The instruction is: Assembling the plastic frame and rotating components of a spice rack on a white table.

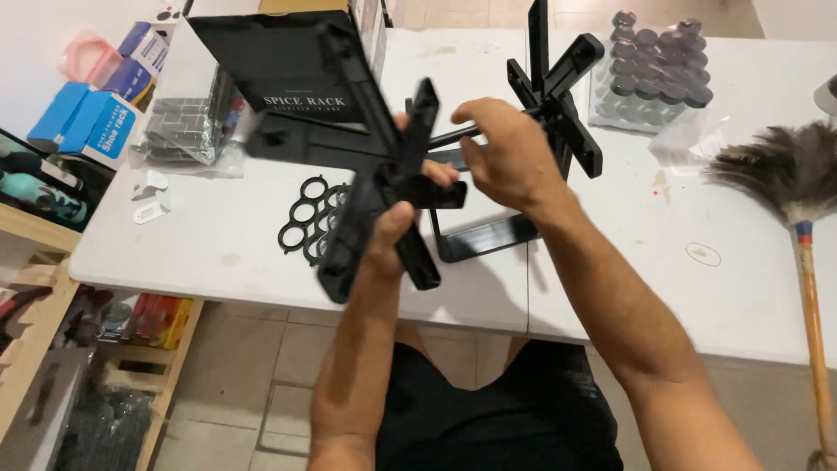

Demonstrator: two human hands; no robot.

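Two bare hands work above a white table (218, 253). The left hand (394, 231) is closed around a black plastic frame piece (366, 187), which is blurry and tilted, so its exact shape is hard to tell. The right hand (506, 153) curls its fingers around a thin black rod (453, 135). This rod joins to a black star-shaped part (558, 96) with flat arms that stick out, held up over the table.

Under the hands lies a flat black base plate (484, 235), partly hidden by the right wrist. Just to its left lies a black holder with round rings (305, 214), half covered by the frame piece.

Behind the hands stands a black box with white print (279, 65). Beside the box sits a clear bag of small labels (183, 126). At the far left, blue boxes (91, 118) are stacked past the table edge. At the back right sits a pack of small jars with dark lids (649, 65). A feather duster (798, 187) with a wooden stick lies along the right side, well apart from the hands.
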